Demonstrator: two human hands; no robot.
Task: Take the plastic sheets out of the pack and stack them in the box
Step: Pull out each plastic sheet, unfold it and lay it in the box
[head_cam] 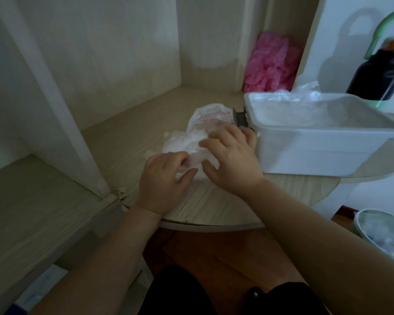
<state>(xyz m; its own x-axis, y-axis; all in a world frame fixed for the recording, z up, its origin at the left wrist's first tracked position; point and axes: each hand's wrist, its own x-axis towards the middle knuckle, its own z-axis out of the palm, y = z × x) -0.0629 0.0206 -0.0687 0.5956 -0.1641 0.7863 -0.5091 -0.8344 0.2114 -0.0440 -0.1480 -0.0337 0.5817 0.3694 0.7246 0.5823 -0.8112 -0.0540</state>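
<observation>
Centre frame: pinches plastic sheet [182, 142] with curled left hand [163, 178], pins printed pack [206, 119] under spread right hand [231, 156], likely to peel one free.

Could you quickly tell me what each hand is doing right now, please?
Left hand: fingers curled, gripping the white plastic pack.
Right hand: open, fingers spread, resting on the pack.
</observation>
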